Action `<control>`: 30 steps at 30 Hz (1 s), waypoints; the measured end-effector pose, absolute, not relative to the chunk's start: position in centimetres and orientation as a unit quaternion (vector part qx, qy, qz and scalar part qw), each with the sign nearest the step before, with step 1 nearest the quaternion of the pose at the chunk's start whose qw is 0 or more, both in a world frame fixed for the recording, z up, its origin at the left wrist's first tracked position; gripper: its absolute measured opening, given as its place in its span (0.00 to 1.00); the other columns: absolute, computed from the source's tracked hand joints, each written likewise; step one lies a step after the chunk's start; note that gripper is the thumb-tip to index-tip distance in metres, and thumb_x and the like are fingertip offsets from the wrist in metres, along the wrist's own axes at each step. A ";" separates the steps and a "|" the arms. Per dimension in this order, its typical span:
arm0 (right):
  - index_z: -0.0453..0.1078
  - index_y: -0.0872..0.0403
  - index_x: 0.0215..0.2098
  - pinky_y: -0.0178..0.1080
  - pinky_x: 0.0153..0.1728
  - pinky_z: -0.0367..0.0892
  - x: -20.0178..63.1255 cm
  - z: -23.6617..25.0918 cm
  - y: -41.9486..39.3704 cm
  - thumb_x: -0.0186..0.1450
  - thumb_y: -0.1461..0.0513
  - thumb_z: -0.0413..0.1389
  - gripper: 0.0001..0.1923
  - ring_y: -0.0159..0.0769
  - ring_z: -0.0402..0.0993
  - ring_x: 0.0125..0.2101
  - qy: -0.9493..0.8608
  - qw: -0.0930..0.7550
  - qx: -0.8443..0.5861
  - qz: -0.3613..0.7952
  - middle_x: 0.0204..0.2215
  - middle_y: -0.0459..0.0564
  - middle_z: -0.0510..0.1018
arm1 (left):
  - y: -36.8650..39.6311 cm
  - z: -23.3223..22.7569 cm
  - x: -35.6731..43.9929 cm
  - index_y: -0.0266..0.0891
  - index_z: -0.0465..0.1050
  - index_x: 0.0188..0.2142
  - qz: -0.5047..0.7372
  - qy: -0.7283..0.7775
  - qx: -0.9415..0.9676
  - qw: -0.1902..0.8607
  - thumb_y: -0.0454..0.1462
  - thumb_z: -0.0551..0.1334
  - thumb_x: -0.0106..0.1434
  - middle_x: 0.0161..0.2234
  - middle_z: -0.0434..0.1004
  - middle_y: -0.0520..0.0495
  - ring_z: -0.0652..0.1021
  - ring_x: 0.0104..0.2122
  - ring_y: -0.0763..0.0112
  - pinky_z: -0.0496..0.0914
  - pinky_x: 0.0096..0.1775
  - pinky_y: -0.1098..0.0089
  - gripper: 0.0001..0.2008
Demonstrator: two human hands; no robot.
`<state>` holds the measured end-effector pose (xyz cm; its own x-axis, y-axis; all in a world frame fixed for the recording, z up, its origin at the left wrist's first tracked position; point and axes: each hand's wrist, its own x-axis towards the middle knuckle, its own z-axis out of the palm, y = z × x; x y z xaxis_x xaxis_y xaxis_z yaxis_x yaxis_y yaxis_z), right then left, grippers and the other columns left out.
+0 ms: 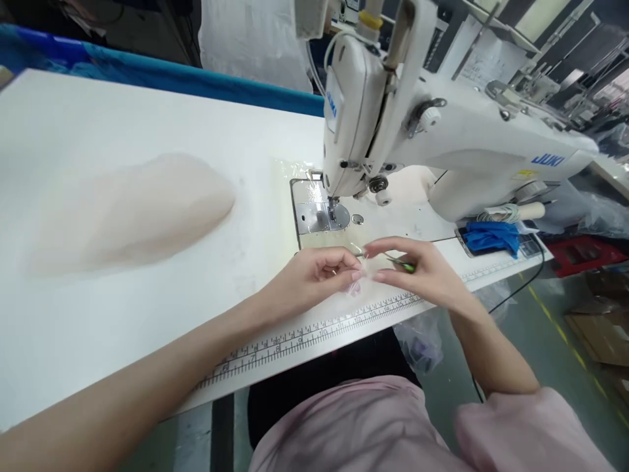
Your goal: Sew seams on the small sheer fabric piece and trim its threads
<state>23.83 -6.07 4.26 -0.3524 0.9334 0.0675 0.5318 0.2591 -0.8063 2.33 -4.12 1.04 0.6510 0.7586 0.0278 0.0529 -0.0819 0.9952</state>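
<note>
Plenty of open counter [98, 328] on the left past the pale fabric pile [132, 210]; the sewing machine head [358, 111] blocks everything just behind the needle plate [319, 216].

Both hands meet at the table [98, 314] edge, just in front of the sewing machine [442, 131]. Left hand [314, 278] pinches a small pale fabric piece [354, 286]. Right hand [422, 272] touches the same piece and carries green-handled snips [403, 264]. A pale fabric pile [132, 210] lies well apart, to the left.
</note>
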 end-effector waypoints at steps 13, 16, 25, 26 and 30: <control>0.75 0.54 0.32 0.33 0.29 0.68 23.2 4.2 -6.1 0.60 0.66 0.62 0.01 0.28 0.71 0.28 -0.782 0.388 -0.327 0.362 0.28 0.45 0.76 | -3.9 0.2 1.7 0.42 0.67 0.37 0.342 0.386 0.791 0.328 0.39 0.60 0.63 0.33 0.81 0.50 0.80 0.32 0.69 0.72 0.34 0.70 0.05; 0.75 0.54 0.35 0.33 0.32 0.69 23.6 4.4 -7.0 0.60 0.66 0.62 0.04 0.29 0.73 0.30 -0.812 0.257 -0.273 0.448 0.31 0.46 0.76 | -3.9 0.1 1.2 0.42 0.69 0.34 0.363 0.324 0.856 0.173 0.34 0.58 0.64 0.36 0.83 0.49 0.82 0.35 0.68 0.74 0.37 0.69 0.03; 0.66 0.54 0.55 0.35 0.34 0.67 23.7 3.3 -7.2 0.67 0.57 0.55 0.19 0.32 0.72 0.34 -0.837 0.330 -0.380 0.214 0.39 0.50 0.76 | -4.1 0.7 1.2 0.40 0.67 0.37 0.419 0.167 0.892 0.017 0.26 0.60 0.61 0.41 0.82 0.45 0.81 0.42 0.67 0.77 0.44 0.68 0.09; 0.66 0.54 0.56 0.34 0.32 0.67 23.6 3.1 -7.2 0.68 0.58 0.53 0.19 0.32 0.72 0.33 -0.848 0.321 -0.382 0.180 0.38 0.50 0.75 | -4.1 0.6 1.3 0.39 0.67 0.38 0.427 0.155 0.891 0.005 0.26 0.61 0.61 0.39 0.82 0.44 0.81 0.42 0.67 0.78 0.44 0.68 0.08; 0.66 0.55 0.56 0.32 0.30 0.66 23.4 2.4 -7.3 0.70 0.58 0.50 0.18 0.30 0.71 0.31 -0.868 0.293 -0.385 0.113 0.37 0.50 0.75 | -3.8 0.1 1.2 0.36 0.66 0.39 0.446 0.124 0.886 -0.029 0.26 0.61 0.62 0.38 0.83 0.41 0.81 0.42 0.67 0.78 0.45 0.68 0.08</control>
<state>23.38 -7.30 2.43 -0.5314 0.7344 0.4221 0.6023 0.6780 -0.4214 1.23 -3.77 0.10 0.5712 0.1938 0.7976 0.2452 -0.9676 0.0595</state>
